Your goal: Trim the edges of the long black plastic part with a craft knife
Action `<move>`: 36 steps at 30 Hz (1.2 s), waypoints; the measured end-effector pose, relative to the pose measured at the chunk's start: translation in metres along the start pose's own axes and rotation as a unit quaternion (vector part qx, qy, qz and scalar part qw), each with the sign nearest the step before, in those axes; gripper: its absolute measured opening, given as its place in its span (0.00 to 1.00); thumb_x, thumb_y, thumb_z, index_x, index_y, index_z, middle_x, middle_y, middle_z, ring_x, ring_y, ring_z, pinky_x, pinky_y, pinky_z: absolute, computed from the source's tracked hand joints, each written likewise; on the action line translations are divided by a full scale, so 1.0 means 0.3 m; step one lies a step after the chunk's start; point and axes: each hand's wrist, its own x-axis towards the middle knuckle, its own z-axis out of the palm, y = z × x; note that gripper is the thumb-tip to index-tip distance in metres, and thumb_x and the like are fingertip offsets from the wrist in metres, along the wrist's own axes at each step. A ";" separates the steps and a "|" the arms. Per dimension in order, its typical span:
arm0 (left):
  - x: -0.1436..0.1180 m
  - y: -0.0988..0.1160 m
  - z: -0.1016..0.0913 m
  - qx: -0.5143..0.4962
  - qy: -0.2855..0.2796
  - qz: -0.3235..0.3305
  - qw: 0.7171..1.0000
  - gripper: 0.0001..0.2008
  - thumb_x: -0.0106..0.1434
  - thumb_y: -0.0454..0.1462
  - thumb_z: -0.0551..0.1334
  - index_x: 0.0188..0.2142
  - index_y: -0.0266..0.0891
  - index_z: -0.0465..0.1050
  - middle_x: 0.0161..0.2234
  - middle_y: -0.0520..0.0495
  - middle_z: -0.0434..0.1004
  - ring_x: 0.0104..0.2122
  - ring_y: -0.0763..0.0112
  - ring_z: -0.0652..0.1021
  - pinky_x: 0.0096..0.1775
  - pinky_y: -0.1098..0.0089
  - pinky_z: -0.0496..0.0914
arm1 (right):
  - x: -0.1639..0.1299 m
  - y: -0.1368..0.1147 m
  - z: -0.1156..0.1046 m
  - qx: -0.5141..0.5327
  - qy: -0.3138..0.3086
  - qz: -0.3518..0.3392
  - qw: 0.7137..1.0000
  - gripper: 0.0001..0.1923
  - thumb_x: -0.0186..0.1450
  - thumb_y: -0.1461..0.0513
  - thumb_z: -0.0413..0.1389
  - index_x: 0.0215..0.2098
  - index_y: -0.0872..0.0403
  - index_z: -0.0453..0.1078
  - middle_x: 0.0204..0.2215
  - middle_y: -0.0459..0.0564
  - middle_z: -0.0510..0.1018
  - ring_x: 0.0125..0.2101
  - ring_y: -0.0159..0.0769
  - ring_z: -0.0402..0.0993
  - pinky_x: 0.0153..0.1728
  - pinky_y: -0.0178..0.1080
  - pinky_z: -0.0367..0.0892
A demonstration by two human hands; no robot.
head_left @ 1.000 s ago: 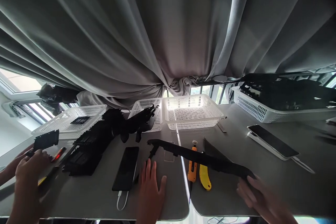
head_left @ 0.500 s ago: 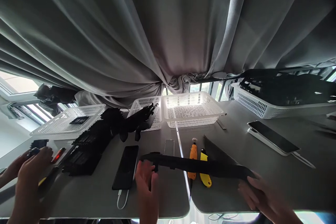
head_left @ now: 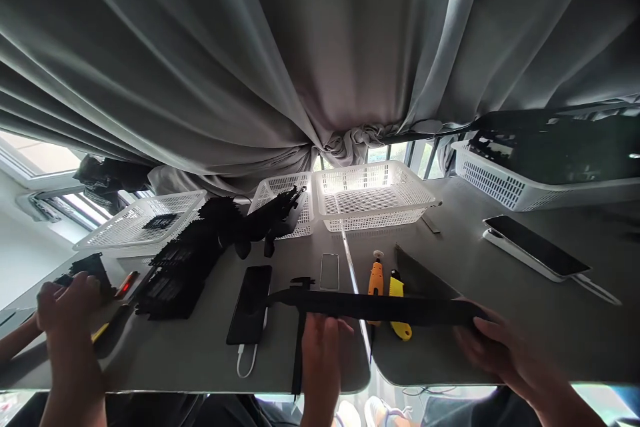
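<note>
1. The right hand (head_left: pixel 505 350) is gripping the right end of a long black strip (head_left: pixel 410 308), its fingers clamped on that end.
2. The left hand (head_left: pixel 320 353) is meeting the strip's near edge, left of its middle, right beside a dark caliper-like tool (head_left: pixel 299 340). The light being dim there, I cannot tell whether its fingers are clamped on the strip, on the tool, or on both.
3. The strip is running almost level between the hands, passing over the seam of the grey bench (head_left: pixel 200 360), with its left end pointing toward a black phone (head_left: pixel 250 303).
4. An orange tool (head_left: pixel 375 277) and a yellow cutter (head_left: pixel 397 288) are lying side by side, the strip crossing in front of both.
5. Beyond these, a white basket (head_left: pixel 380 220) is standing on the bench. A second phone (head_left: pixel 537 247) is resting on a white block farther right.
6. To the left, a heap of black parts (head_left: pixel 175 280) is spreading across the bench, and a co-worker's hand (head_left: pixel 73 300) is holding a black piece (head_left: pixel 93 273) near it.
</note>
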 end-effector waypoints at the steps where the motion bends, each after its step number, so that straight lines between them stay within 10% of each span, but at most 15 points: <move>1: -0.004 -0.005 0.013 -0.016 -0.008 -0.007 1.000 0.25 0.70 0.62 0.63 0.44 0.43 0.79 0.33 0.45 0.85 0.31 0.57 0.81 0.41 0.58 0.76 | 0.003 -0.005 0.008 0.000 0.016 -0.005 1.000 0.22 0.57 0.51 0.77 0.45 0.49 0.81 0.21 0.43 0.73 0.23 0.35 0.71 0.23 0.35 0.69; 15: -0.006 -0.007 0.008 -0.050 -0.017 -0.006 0.999 0.23 0.70 0.60 0.64 0.42 0.44 0.76 0.33 0.46 0.81 0.29 0.61 0.78 0.38 0.59 0.76 | 0.025 0.004 0.015 -0.055 0.082 -0.061 0.993 0.32 0.54 0.51 0.79 0.55 0.46 0.82 0.50 0.51 0.84 0.40 0.43 0.84 0.36 0.36 0.82; 22: 0.003 -0.025 -0.003 -0.053 -0.036 -0.009 0.998 0.25 0.68 0.62 0.65 0.43 0.43 0.76 0.33 0.46 0.81 0.28 0.61 0.78 0.36 0.59 0.77 | 0.041 0.021 -0.008 -0.069 0.080 -0.073 0.992 0.32 0.49 0.52 0.81 0.51 0.46 0.83 0.51 0.51 0.83 0.41 0.42 0.81 0.42 0.39 0.84; 29: -0.001 -0.045 0.000 -0.080 -0.019 0.012 0.997 0.25 0.69 0.59 0.67 0.45 0.40 0.77 0.34 0.46 0.81 0.27 0.65 0.78 0.35 0.63 0.77 | 0.023 0.004 0.011 -0.100 0.072 -0.068 0.990 0.31 0.57 0.46 0.75 0.56 0.47 0.82 0.36 0.48 0.80 0.23 0.29 0.66 0.25 0.35 0.74; 36: 0.005 -0.047 -0.007 -0.067 -0.016 0.012 0.998 0.24 0.68 0.59 0.68 0.43 0.41 0.77 0.33 0.46 0.81 0.26 0.66 0.78 0.34 0.65 0.76 | 0.014 0.003 0.017 -0.143 0.091 -0.075 0.983 0.32 0.53 0.45 0.77 0.54 0.43 0.83 0.49 0.51 0.81 0.35 0.39 0.76 0.34 0.38 0.80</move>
